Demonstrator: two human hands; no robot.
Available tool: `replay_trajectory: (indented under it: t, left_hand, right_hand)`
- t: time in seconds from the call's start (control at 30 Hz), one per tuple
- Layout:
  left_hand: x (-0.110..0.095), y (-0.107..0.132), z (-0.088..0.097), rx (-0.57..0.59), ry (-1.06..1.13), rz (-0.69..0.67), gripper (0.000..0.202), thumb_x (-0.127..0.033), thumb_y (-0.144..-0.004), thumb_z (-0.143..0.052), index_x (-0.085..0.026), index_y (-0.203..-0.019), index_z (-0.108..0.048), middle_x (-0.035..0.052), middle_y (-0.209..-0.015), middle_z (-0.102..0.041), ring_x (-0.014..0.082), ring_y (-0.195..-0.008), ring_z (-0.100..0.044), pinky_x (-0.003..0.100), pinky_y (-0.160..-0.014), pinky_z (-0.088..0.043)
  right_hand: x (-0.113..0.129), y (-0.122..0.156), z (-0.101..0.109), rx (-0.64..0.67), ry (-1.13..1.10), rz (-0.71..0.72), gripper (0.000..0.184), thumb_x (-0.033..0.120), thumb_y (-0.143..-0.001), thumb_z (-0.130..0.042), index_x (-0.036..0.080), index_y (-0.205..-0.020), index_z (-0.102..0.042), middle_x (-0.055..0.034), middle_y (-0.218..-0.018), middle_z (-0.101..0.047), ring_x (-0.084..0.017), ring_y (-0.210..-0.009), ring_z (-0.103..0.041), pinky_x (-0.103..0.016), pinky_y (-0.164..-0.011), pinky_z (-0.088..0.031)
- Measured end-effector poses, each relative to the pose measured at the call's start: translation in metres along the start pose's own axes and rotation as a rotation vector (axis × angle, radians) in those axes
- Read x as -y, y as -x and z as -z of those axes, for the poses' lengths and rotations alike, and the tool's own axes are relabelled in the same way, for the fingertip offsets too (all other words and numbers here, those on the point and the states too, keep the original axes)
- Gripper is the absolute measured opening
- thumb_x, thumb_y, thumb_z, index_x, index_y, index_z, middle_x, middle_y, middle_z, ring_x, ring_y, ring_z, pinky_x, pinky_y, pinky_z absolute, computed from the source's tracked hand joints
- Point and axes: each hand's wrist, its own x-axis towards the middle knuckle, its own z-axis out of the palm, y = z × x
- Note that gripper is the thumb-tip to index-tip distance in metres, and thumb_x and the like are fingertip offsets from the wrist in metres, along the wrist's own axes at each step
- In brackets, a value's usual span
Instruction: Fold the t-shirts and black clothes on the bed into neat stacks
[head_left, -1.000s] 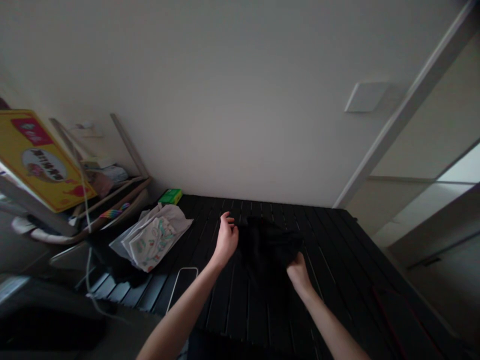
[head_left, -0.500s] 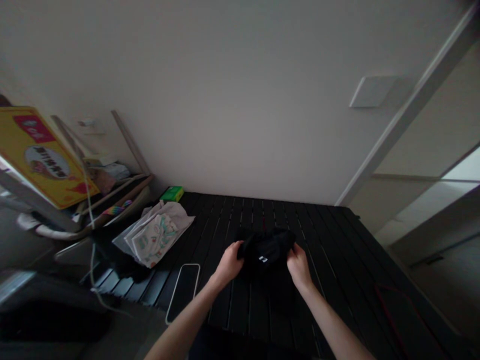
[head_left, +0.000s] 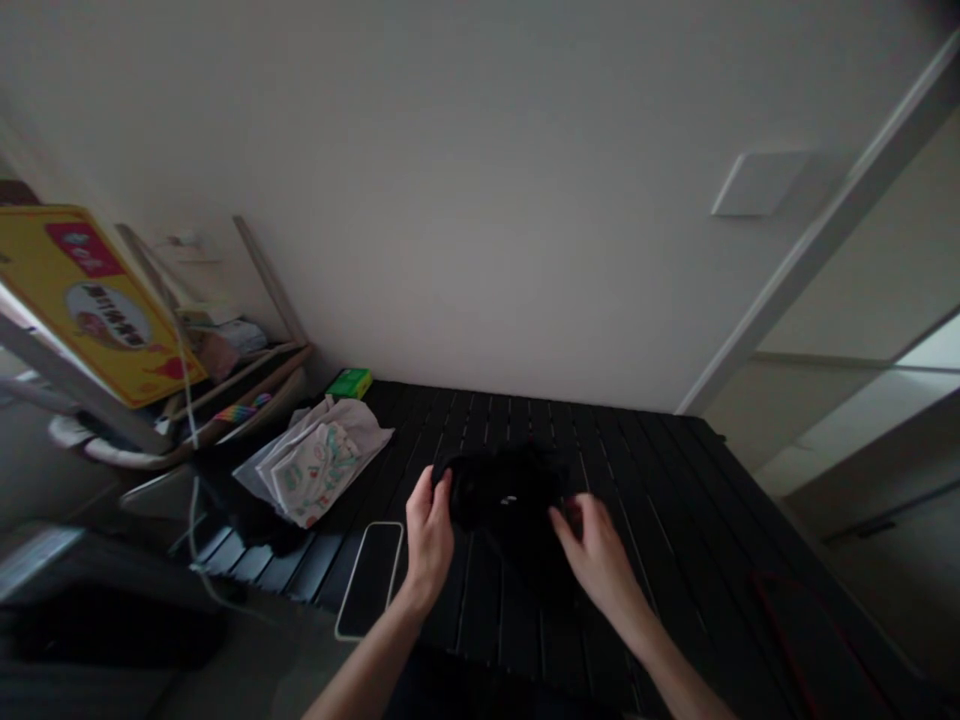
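Note:
A black cloth garment (head_left: 514, 520) with a small white mark lies bunched over the dark slatted table (head_left: 675, 520). Its exact kind is hard to make out against the dark slats. My left hand (head_left: 431, 545) pinches its left edge between thumb and fingers. At the right edge, my right hand (head_left: 596, 555) is closed with fingers curled, gripping the cloth. A phone with a pale rim (head_left: 370, 580) rests flat on the table just left of my left hand.
Left on the table are printed plastic packages (head_left: 322, 465) and a green box (head_left: 350, 383). Farther left stand a cart (head_left: 289, 385) with odds and ends, a yellow printed board (head_left: 105, 310) and a hanging white cord (head_left: 193, 510). A pale wall (head_left: 510, 220) rises behind the table.
My left hand has moved left and turned more upright, drawing the garment's left edge with it. My right hand has shifted slightly lower, and the white mark has moved left.

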Motion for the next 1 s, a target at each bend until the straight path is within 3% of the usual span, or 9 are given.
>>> replay_trajectory:
  t: [0.07,0.13,0.27,0.37,0.5,0.63,0.73,0.83,1.0]
  left_hand:
    - [-0.008,0.012,-0.005,-0.073,0.015,-0.010,0.031,-0.048,-0.084,-0.057,-0.016,-0.084,-0.059,-0.0015,-0.075,-0.055,0.0110,-0.067,-0.049,0.019,-0.063,-0.043]
    - [-0.014,0.031,-0.011,0.034,-0.008,-0.016,0.033,-0.049,-0.085,-0.055,-0.016,-0.085,-0.061,-0.0005,-0.074,-0.057,0.0111,-0.065,-0.050,0.019,-0.061,-0.044]
    - [-0.026,0.070,-0.018,0.495,-0.155,-0.066,0.030,-0.042,-0.089,-0.051,-0.015,-0.088,-0.065,0.0048,-0.079,-0.064,0.0145,-0.071,-0.055,0.022,-0.067,-0.046]
    - [-0.035,0.077,-0.013,0.714,-0.275,-0.077,0.029,-0.037,-0.090,-0.050,-0.016,-0.083,-0.068,0.0071,-0.083,-0.068,0.0172,-0.078,-0.059,0.024,-0.072,-0.045]
    - [-0.032,0.054,0.000,0.584,-0.272,0.004,0.039,-0.043,-0.094,-0.043,-0.016,-0.081,-0.069,0.0040,-0.066,-0.066,0.0155,-0.066,-0.060,0.025,-0.069,-0.045]
    - [-0.007,0.016,0.005,0.342,-0.245,-0.035,0.052,-0.043,-0.080,-0.064,-0.019,-0.125,-0.053,0.0115,-0.119,-0.061,0.0235,-0.110,-0.056,0.035,-0.095,-0.041]
    - [0.014,0.002,0.007,0.636,-0.209,0.215,0.086,-0.046,-0.069,-0.075,-0.021,-0.141,-0.035,0.0165,-0.139,-0.046,0.0294,-0.126,-0.045,0.042,-0.101,-0.037]
    - [0.026,0.009,0.010,1.017,-0.115,0.434,0.075,-0.050,-0.073,-0.071,-0.020,-0.137,-0.044,0.0130,-0.125,-0.058,0.0261,-0.112,-0.056,0.038,-0.093,-0.044]
    - [0.036,0.020,0.006,0.905,0.055,0.471,0.070,-0.037,-0.071,-0.076,-0.016,-0.132,-0.049,0.0085,-0.106,-0.066,0.0202,-0.092,-0.062,0.030,-0.080,-0.049]
  right_hand:
    - [0.016,0.030,-0.012,0.375,-0.258,-0.108,0.038,0.057,-0.083,-0.052,0.022,-0.096,-0.058,-0.0077,-0.088,-0.064,-0.023,-0.078,-0.062,-0.041,-0.077,-0.049]
    - [0.026,0.050,-0.023,0.524,-0.540,-0.165,0.049,0.060,-0.079,-0.058,0.025,-0.113,-0.057,-0.0086,-0.107,-0.066,-0.023,-0.089,-0.064,-0.042,-0.085,-0.048]
    - [0.026,0.047,-0.030,0.394,-0.845,-0.284,0.064,0.068,-0.070,-0.060,0.022,-0.115,-0.062,-0.0125,-0.112,-0.067,-0.030,-0.107,-0.060,-0.046,-0.090,-0.047]
    - [0.016,0.024,-0.018,0.134,-0.688,-0.341,0.047,0.055,-0.070,-0.063,0.022,-0.102,-0.068,-0.0099,-0.101,-0.070,-0.030,-0.099,-0.063,-0.041,-0.083,-0.051]
    - [0.016,0.004,0.012,0.058,-0.283,-0.190,0.025,0.036,-0.065,-0.060,0.018,-0.079,-0.070,-0.0051,-0.076,-0.069,-0.027,-0.080,-0.063,-0.035,-0.072,-0.051]
    - [0.041,0.007,0.038,0.356,-0.195,0.014,0.014,0.028,-0.061,-0.055,0.019,-0.063,-0.066,-0.0020,-0.067,-0.066,-0.023,-0.072,-0.060,-0.030,-0.064,-0.050]
    - [0.059,0.010,0.052,0.514,-0.165,0.101,0.010,0.023,-0.057,-0.055,0.019,-0.058,-0.064,0.0000,-0.066,-0.065,-0.021,-0.068,-0.059,-0.028,-0.063,-0.049]
    - [0.063,0.001,0.061,0.469,-0.156,0.112,0.011,0.026,-0.062,-0.056,0.019,-0.062,-0.065,0.0000,-0.065,-0.064,-0.020,-0.069,-0.059,-0.028,-0.064,-0.050]
    - [0.046,-0.022,0.071,0.393,-0.269,-0.010,0.030,0.041,-0.074,-0.061,0.016,-0.088,-0.068,-0.0043,-0.081,-0.068,-0.024,-0.082,-0.063,-0.034,-0.076,-0.051]
